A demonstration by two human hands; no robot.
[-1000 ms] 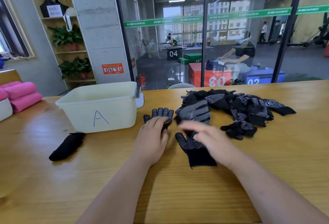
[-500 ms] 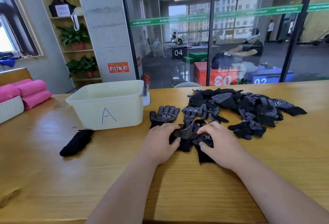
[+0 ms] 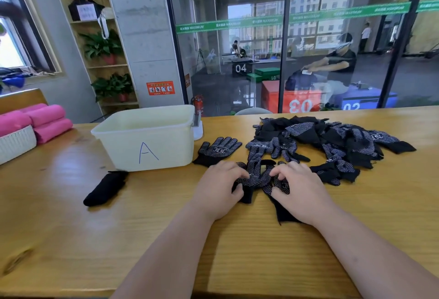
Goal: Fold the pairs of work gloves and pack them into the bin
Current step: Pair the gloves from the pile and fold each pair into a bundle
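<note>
Both the left hand (image 3: 221,188) and the right hand (image 3: 300,193) pinch the dotted glove (image 3: 257,177) bunched between them, with the bin (image 3: 147,143) at 10 o'clock and the loose pile (image 3: 332,139) at 1 o'clock; risk: limp knit may slip the pinch and unfold, or drag a neighbouring pile glove along.

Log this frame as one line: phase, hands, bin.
phase: folding | left hand: grips glove pair | right hand: grips glove pair | bin: inside hidden | loose pile: right of bin

Your bin (image 3: 171,142) says A. The black box (image 3: 241,74) says 04, the red box (image 3: 270,99) 03. The green strip (image 3: 237,24) says MAXIMUM.
</note>
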